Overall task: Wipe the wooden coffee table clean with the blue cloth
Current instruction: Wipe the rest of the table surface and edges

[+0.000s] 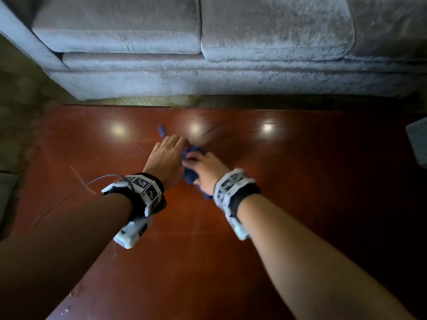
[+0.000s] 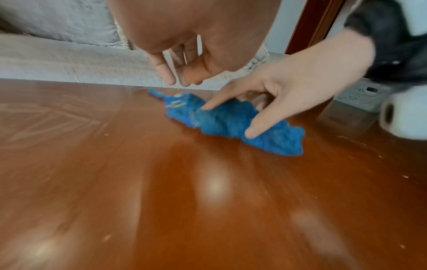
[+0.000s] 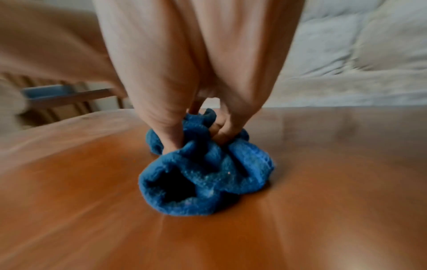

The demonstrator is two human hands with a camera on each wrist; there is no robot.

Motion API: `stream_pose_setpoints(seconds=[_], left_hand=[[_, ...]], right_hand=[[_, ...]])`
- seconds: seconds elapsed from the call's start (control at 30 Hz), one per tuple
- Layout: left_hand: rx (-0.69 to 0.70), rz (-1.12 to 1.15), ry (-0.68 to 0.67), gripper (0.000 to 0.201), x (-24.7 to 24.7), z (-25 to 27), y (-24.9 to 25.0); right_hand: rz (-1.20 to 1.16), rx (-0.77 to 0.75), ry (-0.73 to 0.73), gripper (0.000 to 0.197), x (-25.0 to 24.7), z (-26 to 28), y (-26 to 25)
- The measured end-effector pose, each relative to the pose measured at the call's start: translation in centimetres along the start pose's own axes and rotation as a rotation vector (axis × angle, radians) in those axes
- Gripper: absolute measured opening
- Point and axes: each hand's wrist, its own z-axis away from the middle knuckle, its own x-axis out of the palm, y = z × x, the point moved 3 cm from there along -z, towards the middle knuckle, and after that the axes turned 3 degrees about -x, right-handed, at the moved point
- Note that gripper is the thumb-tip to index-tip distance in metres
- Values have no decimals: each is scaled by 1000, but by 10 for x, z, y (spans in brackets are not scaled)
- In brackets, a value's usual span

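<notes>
From the head view, both hands are meeting over the middle of the glossy wooden tabletop [image 1: 300, 181], and the blue cloth [image 1: 190, 175] is lying bunched between them, mostly covered. The right hand [image 1: 205, 172] is sitting on top of the cloth, the left hand [image 1: 165, 158] is reaching in just beside it on the far-left side, and a small blue tip is poking out beyond the left fingers [image 1: 175, 140]. A grey sofa [image 1: 208, 54] is running along the far edge. Over to the left wrist view: the cloth [image 2: 231, 122] is stretching out in a long crumpled ridge on the tabletop [image 2: 138, 182], and the right hand [image 2: 289, 87] is spreading over it, thumb and forefinger touching the fabric on either side. The left fingers [image 2: 165, 73] are hanging loosely curled just above the cloth's far end, not touching it and holding nothing. Now the right wrist view: the right fingers [image 3: 171, 131] are digging down into the bunched cloth [image 3: 208, 173], thumb on one side and curled fingers on the other, pinching the folds while the bulk is resting on the tabletop [image 3: 92, 219].
</notes>
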Motion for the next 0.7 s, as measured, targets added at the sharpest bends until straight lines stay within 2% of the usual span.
stream_pose_setpoints(seconds=[0.07, 0.2, 0.27, 0.33, 0.47, 0.53, 0.63, 0.7], left_hand=[[2, 5, 12, 38, 0, 6, -5], [41, -19, 2, 38, 3, 23, -5], [56, -20, -14, 38, 5, 27, 2], [71, -17, -29, 40, 7, 31, 13], [134, 14, -26, 40, 8, 36, 37], [152, 23, -22, 39, 10, 40, 49], [169, 23, -17, 40, 14, 47, 61], [186, 21, -17, 41, 17, 51, 67]], right_hand=[[-29, -99, -7, 59, 22, 5, -40], [-157, -27, 156, 57, 42, 39, -57], [-159, 19, 195, 59, 42, 55, -38], [-170, 135, 257, 59, 39, 81, -4], [-155, 510, 423, 65, 33, 159, 88], [-145, 662, 443, 67, 34, 198, 121], [-172, 705, 424, 67, 42, 226, 130], [-179, 636, 476, 63, 50, 226, 110]])
